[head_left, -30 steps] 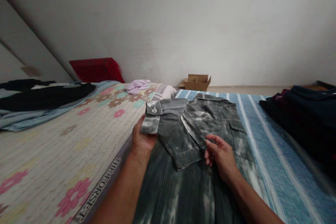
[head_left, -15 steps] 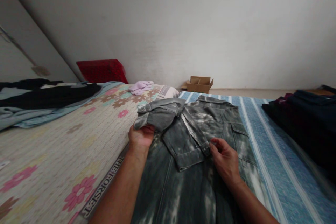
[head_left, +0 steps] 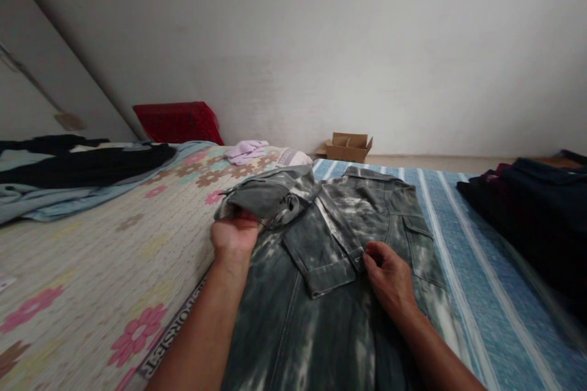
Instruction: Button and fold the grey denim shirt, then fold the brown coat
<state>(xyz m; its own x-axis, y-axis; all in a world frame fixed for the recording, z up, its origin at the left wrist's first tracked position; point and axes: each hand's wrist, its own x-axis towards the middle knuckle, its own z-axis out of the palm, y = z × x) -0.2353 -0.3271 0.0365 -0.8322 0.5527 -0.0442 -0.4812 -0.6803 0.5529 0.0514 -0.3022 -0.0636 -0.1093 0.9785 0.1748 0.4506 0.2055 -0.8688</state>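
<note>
A grey-black, white-streaked denim jacket [head_left: 316,330] lies spread out before me, collar towards the wall. My left hand [head_left: 235,233] holds up its left side; the fingers go under the lifted cloth and are partly hidden. One sleeve [head_left: 321,250] is folded across the jacket's front, its cuff near the middle. At that cuff's right corner, by a small button, my right hand [head_left: 389,272] pinches the cloth between thumb and finger. A flap pocket [head_left: 418,229] shows on the right side of the jacket.
Beneath the jacket are a flowered bedspread [head_left: 114,256] and a blue striped sheet [head_left: 486,256]. Dark folded clothes [head_left: 536,208] are stacked at right, and black and pale-blue garments [head_left: 82,174] lie at left. A lilac cloth [head_left: 246,151], red box-like object [head_left: 178,122] and cardboard box [head_left: 347,148] stand farther back.
My left hand has moved a little to the left and up, and the cloth over it has turned and bunched. My right hand stays at the cuff, nearly still.
</note>
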